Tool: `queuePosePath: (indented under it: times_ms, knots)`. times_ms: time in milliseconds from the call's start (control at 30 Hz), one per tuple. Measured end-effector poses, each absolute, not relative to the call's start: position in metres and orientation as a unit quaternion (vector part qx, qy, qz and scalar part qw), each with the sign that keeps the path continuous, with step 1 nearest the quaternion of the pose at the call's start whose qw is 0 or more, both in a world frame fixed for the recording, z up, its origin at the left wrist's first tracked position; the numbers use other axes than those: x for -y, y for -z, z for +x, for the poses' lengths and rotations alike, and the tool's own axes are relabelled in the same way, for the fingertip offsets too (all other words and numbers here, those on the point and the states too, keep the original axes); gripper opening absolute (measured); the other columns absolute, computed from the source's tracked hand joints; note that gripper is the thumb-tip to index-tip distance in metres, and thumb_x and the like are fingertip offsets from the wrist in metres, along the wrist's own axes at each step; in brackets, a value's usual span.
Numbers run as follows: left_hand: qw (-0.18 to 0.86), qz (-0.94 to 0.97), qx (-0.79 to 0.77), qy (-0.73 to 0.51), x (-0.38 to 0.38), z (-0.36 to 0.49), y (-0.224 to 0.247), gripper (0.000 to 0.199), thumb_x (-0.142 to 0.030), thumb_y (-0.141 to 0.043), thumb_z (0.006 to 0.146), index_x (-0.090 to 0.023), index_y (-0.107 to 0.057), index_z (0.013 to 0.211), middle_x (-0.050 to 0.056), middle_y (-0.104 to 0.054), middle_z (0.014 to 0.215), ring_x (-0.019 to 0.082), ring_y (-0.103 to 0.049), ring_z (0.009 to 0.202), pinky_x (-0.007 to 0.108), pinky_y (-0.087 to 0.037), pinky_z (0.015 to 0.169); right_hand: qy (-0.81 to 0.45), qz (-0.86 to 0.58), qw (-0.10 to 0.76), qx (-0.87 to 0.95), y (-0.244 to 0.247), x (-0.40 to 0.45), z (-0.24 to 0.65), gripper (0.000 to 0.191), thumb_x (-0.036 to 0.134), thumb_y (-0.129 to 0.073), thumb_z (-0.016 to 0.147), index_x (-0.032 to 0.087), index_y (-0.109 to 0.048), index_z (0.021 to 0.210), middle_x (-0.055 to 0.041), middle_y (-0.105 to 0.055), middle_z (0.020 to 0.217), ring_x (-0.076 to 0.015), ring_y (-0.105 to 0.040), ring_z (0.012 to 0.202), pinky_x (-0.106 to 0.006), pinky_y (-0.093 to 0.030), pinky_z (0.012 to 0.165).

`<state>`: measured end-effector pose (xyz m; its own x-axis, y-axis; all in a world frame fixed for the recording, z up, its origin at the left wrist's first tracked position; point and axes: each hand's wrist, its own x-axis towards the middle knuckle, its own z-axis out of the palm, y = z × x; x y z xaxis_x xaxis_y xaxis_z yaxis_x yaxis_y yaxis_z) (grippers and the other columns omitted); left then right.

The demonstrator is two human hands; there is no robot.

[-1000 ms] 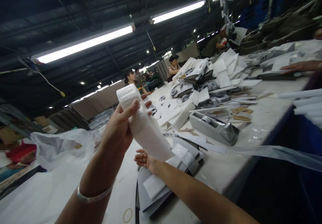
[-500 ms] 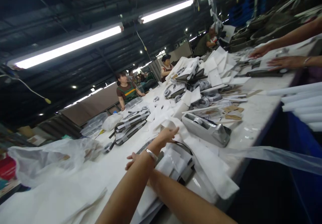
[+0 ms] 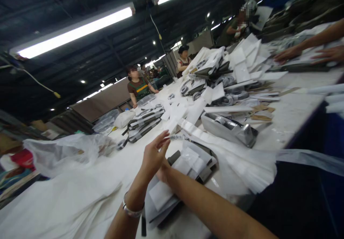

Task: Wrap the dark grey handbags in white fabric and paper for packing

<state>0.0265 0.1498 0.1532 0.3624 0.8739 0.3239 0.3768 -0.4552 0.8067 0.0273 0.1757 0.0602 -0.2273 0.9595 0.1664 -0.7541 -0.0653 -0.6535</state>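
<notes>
My left hand (image 3: pixel 154 154), with a silver bracelet at its wrist, is raised above a flat dark grey-green bundle (image 3: pixel 205 176). Its thumb and fingers close on the end of a short clear strip (image 3: pixel 177 137) that looks like adhesive tape. White sheets (image 3: pixel 188 160) and a clear plastic piece lie across the bundle. My right hand (image 3: pixel 162 171) rests at the bundle's left side, partly behind the left hand; its fingers are hidden. To the right of the bundle lies a length of white sheeting (image 3: pixel 228 156), with a grey tape dispenser (image 3: pixel 228 128) just beyond it.
White sheeting (image 3: pixel 67 199) covers the table's left side, below a crumpled clear bag (image 3: pixel 64 156). Stacked dark bundles (image 3: pixel 145 124) and a heap of white foam sheets (image 3: pixel 247 56) lie farther back. A co-worker's hands (image 3: pixel 288 54) are at the right; other people stand beyond.
My left hand has drawn back left from near the dispenser and turned upward, with a clear strip now showing at its fingertips. My arms no longer cross. The view has shifted slightly.
</notes>
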Motion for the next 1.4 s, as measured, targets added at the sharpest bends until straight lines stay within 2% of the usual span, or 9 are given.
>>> queuePosePath:
  times_ms: [167, 300, 433, 533, 667, 800, 967, 1167, 1400]
  knots:
    - [0.236, 0.674, -0.44, -0.544, -0.072, -0.026, -0.127, 0.04, -0.035, -0.053, 0.097, -0.023, -0.048, 0.135, 0.008, -0.068, 0.121, 0.02, -0.065, 0.112, 0.037, -0.051, 0.101, -0.749, -0.17, 0.626, 0.138, -0.066, -0.172, 0.037, 0.034, 0.05, -0.055, 0.094, 0.018, -0.063, 0.092, 0.0036, -0.061, 0.061, -0.01, -0.059, 0.056, -0.021, -0.049, 0.058]
    - [0.105, 0.781, -0.467, -0.401, -0.026, -0.041, -0.073, 0.023, -0.025, -0.052, 0.097, -0.022, -0.058, 0.12, 0.007, -0.07, 0.115, 0.02, -0.067, 0.109, 0.035, -0.056, 0.096, -0.757, -0.184, 0.619, 0.1, -0.067, -0.17, 0.044, 0.026, 0.042, -0.055, 0.095, 0.018, -0.065, 0.096, 0.0044, -0.061, 0.056, -0.0093, -0.061, 0.054, -0.02, -0.052, 0.059]
    - [-0.062, 0.861, -0.41, -0.295, -0.02, -0.053, -0.041, 0.029, -0.02, -0.048, 0.098, -0.018, -0.059, 0.125, 0.01, -0.068, 0.125, 0.023, -0.062, 0.118, 0.043, -0.052, 0.104, -0.74, -0.207, 0.626, 0.13, -0.071, -0.168, 0.043, 0.026, 0.042, -0.053, 0.096, 0.019, -0.065, 0.096, 0.0051, -0.061, 0.056, -0.0087, -0.061, 0.054, -0.02, -0.054, 0.063]
    - [-0.081, 0.872, -0.397, -0.274, -0.026, -0.059, -0.038, 0.03, -0.022, -0.045, 0.1, -0.016, -0.058, 0.126, 0.01, -0.067, 0.126, 0.022, -0.063, 0.119, 0.044, -0.052, 0.104, -0.719, -0.227, 0.624, 0.204, -0.081, -0.165, 0.044, 0.023, 0.04, -0.056, 0.095, 0.02, -0.066, 0.096, 0.0057, -0.063, 0.058, -0.0081, -0.062, 0.057, -0.019, -0.053, 0.065]
    - [-0.068, 0.871, -0.422, -0.244, -0.024, -0.062, -0.041, 0.026, -0.024, -0.044, 0.101, -0.021, -0.056, 0.124, 0.006, -0.067, 0.128, 0.022, -0.061, 0.121, 0.063, -0.035, 0.113, -0.695, -0.254, 0.568, 0.361, -0.102, -0.146, 0.068, 0.017, 0.03, -0.072, 0.083, 0.017, -0.071, 0.095, 0.0007, -0.07, 0.069, -0.0121, -0.066, 0.065, -0.023, -0.053, 0.067]
    - [-0.112, 0.872, -0.424, -0.219, -0.018, -0.057, -0.041, 0.026, -0.018, -0.042, 0.101, -0.019, -0.055, 0.123, 0.007, -0.065, 0.13, 0.024, -0.057, 0.126, 0.066, -0.025, 0.116, -0.422, -0.363, 0.462, 0.69, -0.106, -0.098, 0.118, 0.016, 0.028, -0.069, 0.086, 0.02, -0.074, 0.099, -0.0052, -0.076, 0.094, -0.0215, -0.069, 0.091, -0.035, -0.053, 0.088]
    - [-0.223, 0.871, -0.39, -0.196, -0.02, -0.053, -0.03, 0.036, -0.003, -0.034, 0.094, -0.005, -0.057, 0.121, 0.017, -0.065, 0.126, 0.03, -0.061, 0.12, 0.049, -0.05, 0.104, -0.035, -0.387, 0.331, 0.86, -0.077, -0.023, 0.176, 0.03, 0.021, -0.057, 0.095, 0.024, -0.063, 0.124, -0.0059, -0.067, 0.124, -0.0234, -0.06, 0.118, -0.048, -0.04, 0.111]
    - [-0.223, 0.872, -0.374, -0.225, -0.022, -0.057, -0.017, 0.042, -0.024, -0.043, 0.099, -0.013, -0.048, 0.14, 0.015, -0.059, 0.136, 0.03, -0.056, 0.127, 0.048, -0.052, 0.102, 0.142, -0.554, 0.356, 0.739, -0.057, 0.004, 0.268, 0.026, 0.024, -0.05, 0.099, 0.021, -0.063, 0.121, -0.0086, -0.069, 0.117, -0.0221, -0.063, 0.111, -0.04, -0.051, 0.101]
    - [-0.255, 0.848, -0.389, -0.253, -0.023, -0.057, -0.007, 0.049, -0.017, -0.051, 0.095, -0.017, -0.045, 0.144, 0.01, -0.055, 0.143, 0.025, -0.051, 0.131, 0.042, -0.049, 0.106, 0.199, -0.616, 0.209, 0.733, -0.02, -0.018, 0.343, 0.037, 0.03, -0.042, 0.099, 0.012, -0.065, 0.121, -0.0157, -0.069, 0.119, -0.029, -0.066, 0.109, -0.045, -0.056, 0.093]
